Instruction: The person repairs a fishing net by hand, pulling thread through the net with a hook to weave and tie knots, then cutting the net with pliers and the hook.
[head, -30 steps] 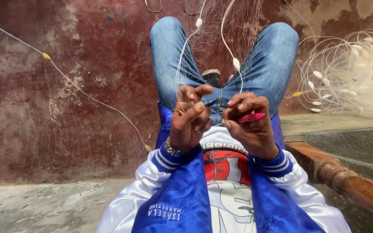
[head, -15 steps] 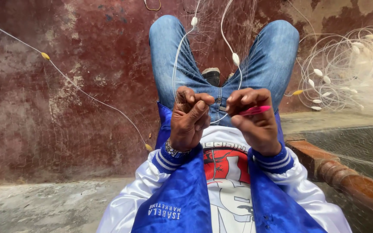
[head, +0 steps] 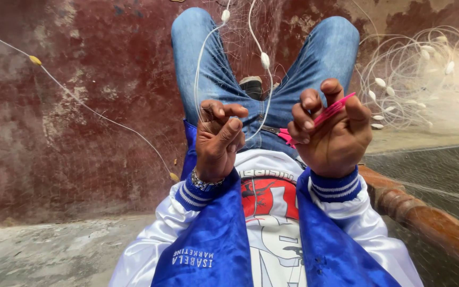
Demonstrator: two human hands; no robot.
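My left hand (head: 217,139) is raised over my lap with thumb and fingers pinched on fine strands of a pale fishing net (head: 240,48). My right hand (head: 331,133) is closed around a flat pink netting needle (head: 329,112), whose tip sticks out past my fingers to the upper right and whose other end shows below the hand. A thin white line (head: 266,109) runs between the two hands. The net hangs from above across my blue jeans (head: 208,69), with white oval floats (head: 265,60) strung on its cord.
A worn red-brown wall (head: 81,117) fills the background, with a float line (head: 96,114) and yellow floats crossing it. A heap of net with white floats (head: 415,79) lies at the right. A brown wooden rail (head: 426,218) runs along my right side. Grey concrete floor (head: 38,255) lies at the lower left.
My right hand has lifted and moved right, drawing the pink needle away from the left hand. The left hand keeps its pinch on the net.
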